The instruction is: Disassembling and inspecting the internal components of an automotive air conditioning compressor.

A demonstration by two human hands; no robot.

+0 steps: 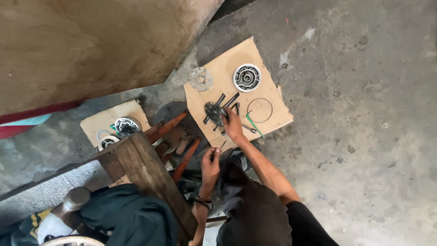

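Your right hand [233,125] reaches out over the cardboard sheet [268,98] lying on the concrete floor [364,136]. Its fingers are closed on a dark round part [214,111], held just above the sheet's left-centre. Several dark bolts [229,100] lie fanned out on the cardboard beside and under that part, touching or nearly touching it.

Your left hand [210,165] sits nearer your body, off the cardboard's near edge. Thumb and fingertips are pinched on a thin pin [222,145], which points up and away toward the right hand. A dark band is on that wrist.

Also on the cardboard: a bright ribbed metal disc [247,77] near the far edge; a flat grey plate [200,79] at the far left corner; a thin ring [260,110] to the right of the right hand; a green stick [255,124] lying between ring and hand.

Left of the sheet: two rust-orange handles [186,159] over dark parts on the floor, a wooden beam [145,173], and a second cardboard piece [102,120] carrying a round metal part [126,125] and a pale ring [105,141]. A large plywood board [91,45] fills the upper left.
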